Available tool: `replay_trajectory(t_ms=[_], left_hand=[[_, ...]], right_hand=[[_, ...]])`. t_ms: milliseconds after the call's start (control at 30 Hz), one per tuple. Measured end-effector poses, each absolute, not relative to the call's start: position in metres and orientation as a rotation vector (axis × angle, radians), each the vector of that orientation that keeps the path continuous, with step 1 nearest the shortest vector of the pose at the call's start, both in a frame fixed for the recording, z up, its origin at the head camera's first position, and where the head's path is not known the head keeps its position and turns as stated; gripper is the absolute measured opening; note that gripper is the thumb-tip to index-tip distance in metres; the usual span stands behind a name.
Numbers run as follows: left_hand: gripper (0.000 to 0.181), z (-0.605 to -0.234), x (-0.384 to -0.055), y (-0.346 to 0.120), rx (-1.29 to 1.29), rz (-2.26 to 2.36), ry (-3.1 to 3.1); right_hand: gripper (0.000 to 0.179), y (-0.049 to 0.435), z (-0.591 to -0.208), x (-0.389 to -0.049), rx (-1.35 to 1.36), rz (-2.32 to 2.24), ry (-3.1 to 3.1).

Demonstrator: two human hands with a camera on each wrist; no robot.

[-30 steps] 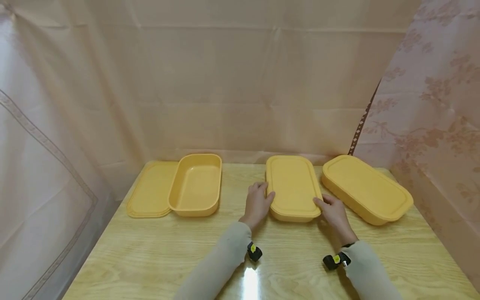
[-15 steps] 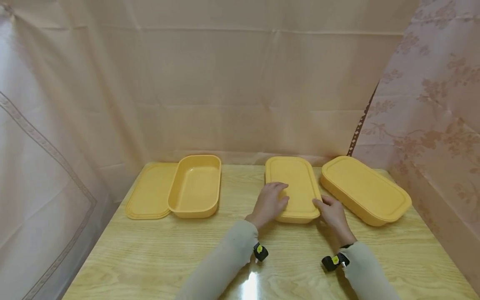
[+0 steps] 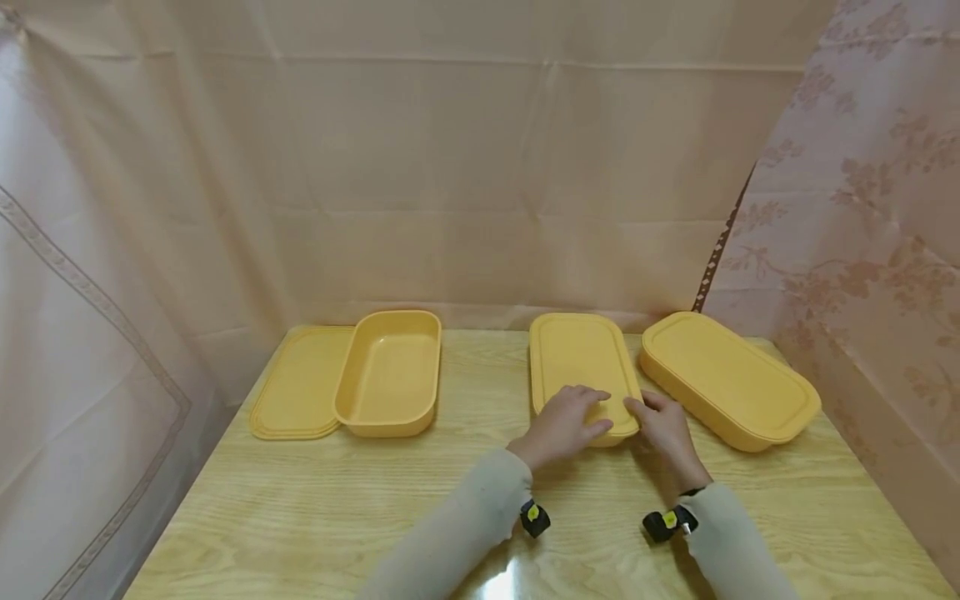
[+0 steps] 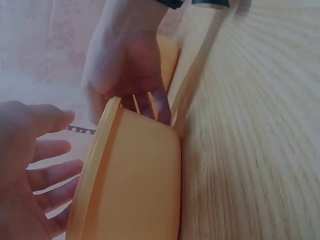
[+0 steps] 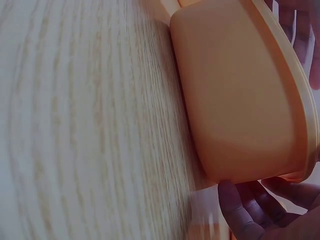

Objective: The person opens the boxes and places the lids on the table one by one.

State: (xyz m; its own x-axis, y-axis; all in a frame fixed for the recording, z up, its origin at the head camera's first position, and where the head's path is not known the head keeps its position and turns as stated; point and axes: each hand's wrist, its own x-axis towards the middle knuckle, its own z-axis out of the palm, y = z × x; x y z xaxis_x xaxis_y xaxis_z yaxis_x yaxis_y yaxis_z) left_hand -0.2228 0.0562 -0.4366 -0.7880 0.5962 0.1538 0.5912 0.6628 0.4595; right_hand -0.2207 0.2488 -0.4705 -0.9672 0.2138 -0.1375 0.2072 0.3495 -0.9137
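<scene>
A yellow rectangular food container [image 3: 579, 354] with its lid on lies on the table right of centre. My left hand [image 3: 562, 423] is over its near left part, fingers spread and loosely bent above the lid. In the left wrist view the fingers of the left hand [image 4: 37, 170] show beside the lid's rim, gripping nothing. My right hand [image 3: 669, 433] holds the container's near right corner, thumb on the lid's edge and fingers against the side wall. The right wrist view shows the fingers of the right hand [image 5: 265, 212] at the lower wall.
A second lidded yellow container [image 3: 731, 379] lies angled at the right, close to the right hand. At the left, an uncovered yellow container [image 3: 390, 375] overlaps a flat yellow lid [image 3: 303, 383]. A hanging cloth [image 3: 480, 183] stands behind the wooden table [image 3: 300, 508].
My left hand has left the container's left side and moved right and nearer, across the lid's near end. The right hand keeps its hold on the corner; the containers stay in place.
</scene>
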Motion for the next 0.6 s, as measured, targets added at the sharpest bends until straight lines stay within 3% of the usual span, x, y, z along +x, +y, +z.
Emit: replay_trajectory(t_ms=[267,600], left_hand=[[0.048,-0.4408,-0.2191,0.0593,1.080,0.547,2.895],[0.039,-0.4425,-0.2122,0.0602,1.134,0.443,2.988]], right_hand=[[0.045,0.2474,-0.4665,-0.2181,-0.404,1.804,-2.553],[0.045,0.2492,-0.4696,-0.2191,-0.383,1.785,-2.560]])
